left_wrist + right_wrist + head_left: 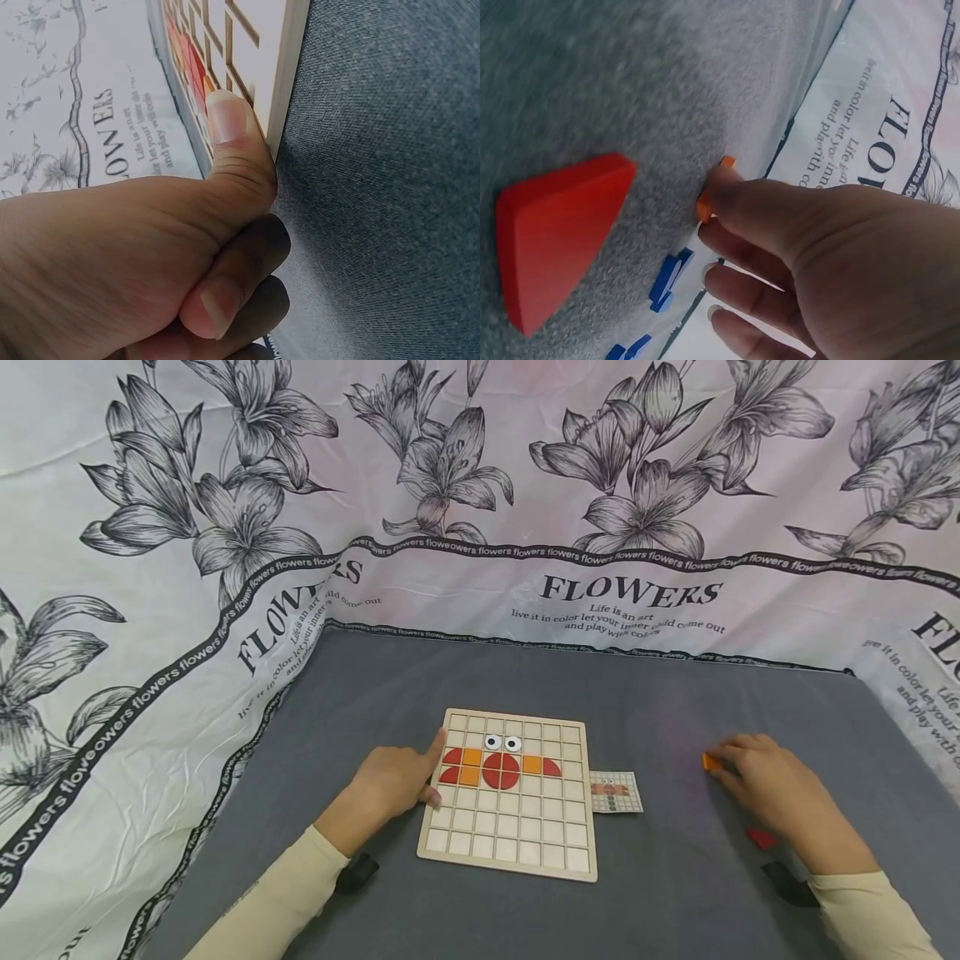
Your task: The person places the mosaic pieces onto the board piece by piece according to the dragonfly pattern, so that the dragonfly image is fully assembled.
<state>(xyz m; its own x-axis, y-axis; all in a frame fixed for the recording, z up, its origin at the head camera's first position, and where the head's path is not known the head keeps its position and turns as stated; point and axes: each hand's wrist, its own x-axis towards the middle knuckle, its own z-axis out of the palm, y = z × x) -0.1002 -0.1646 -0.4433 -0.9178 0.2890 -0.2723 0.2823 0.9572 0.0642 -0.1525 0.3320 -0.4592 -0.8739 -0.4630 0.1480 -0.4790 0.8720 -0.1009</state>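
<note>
A wooden grid board point(525, 827) lies on the grey table, with red quarter-round tiles point(500, 771), orange square tiles point(471, 766) and two round eye tiles point(502, 742) set in its upper cells. At the board's left edge my left hand point(393, 781) holds it. The thumb point(229, 124) lies over the rim, the index finger stretches along the side, and the other fingers are curled. Off to the right, my right hand point(765, 785) pinches an orange tile point(704, 206) between thumb and fingers, low over the table. Near that wrist lies a red tile point(562, 232) with a curved side.
A small picture card point(617, 792) with a printed pattern touches the board's right side. Blue pieces point(670, 279) lie beyond the right hand in the right wrist view. Behind the table hangs a white flower-printed cloth point(450, 593), which also borders its left and right sides.
</note>
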